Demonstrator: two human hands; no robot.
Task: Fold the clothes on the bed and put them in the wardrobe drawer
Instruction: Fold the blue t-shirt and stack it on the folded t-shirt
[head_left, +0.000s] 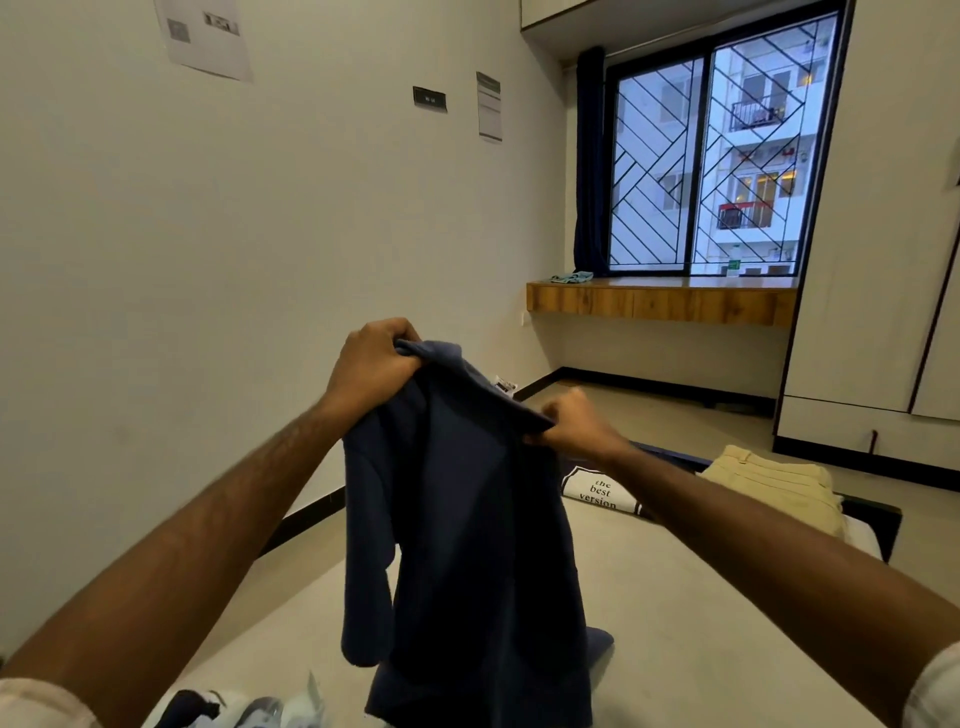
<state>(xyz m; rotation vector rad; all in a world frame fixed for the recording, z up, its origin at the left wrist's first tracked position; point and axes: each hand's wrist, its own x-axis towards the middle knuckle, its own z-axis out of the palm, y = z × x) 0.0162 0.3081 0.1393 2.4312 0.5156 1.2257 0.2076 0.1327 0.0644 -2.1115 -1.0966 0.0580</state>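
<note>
Left hand (371, 371): fingers curled tight round the upper edge of the navy shirt (467, 545), raised above the bed (701, 623). Right hand (574, 423): pinches the same edge further right; fingertips hidden behind cloth. Shirt hangs between both hands, hem reaching the mattress, lower edge cut off by the frame. Bottom left: mixed clothes (234, 709), cropped, indistinct. Far right: printed garment (597, 493) partly behind the right forearm, folded beige trousers (774, 480) beside it.

Two bare forearms; a pale, whitish sleeve cuff (36, 701) shows at lower left, another sleeve edge (935, 686) at lower right.
</note>
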